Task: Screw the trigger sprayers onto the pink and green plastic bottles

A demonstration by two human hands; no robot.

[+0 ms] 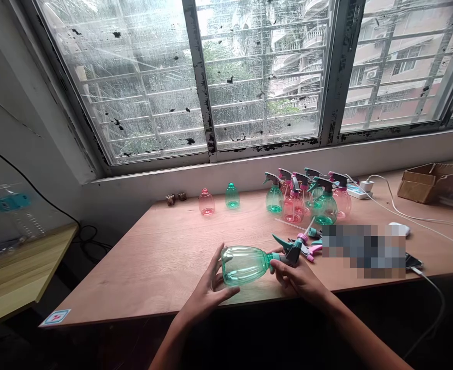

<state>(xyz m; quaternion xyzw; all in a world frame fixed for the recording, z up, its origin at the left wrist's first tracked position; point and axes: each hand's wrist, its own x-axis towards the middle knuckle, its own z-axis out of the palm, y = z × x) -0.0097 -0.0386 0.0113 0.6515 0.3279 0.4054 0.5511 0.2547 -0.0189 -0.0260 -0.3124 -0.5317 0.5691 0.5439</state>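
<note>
A clear green spray bottle (245,264) lies on its side in the air above the table's front edge, its base to the left. My left hand (211,285) cups the base end, fingers behind and thumb along the underside. At the neck, my right hand (293,275) pinches the collar beneath the grey and teal spray head (291,253). Just beyond that hand lie loose spray heads, one with a pink trigger (311,251), partly hidden behind the held one. A pink bottle (206,202) and a green bottle (232,196), both without heads, stand upright at the back.
Several pink and green bottles with spray heads (293,203) stand grouped at the back right. Further right are a power strip (359,190), white cables, a cardboard box (430,182) and a phone (414,260). Two small brown blocks (170,199) sit near the back left edge.
</note>
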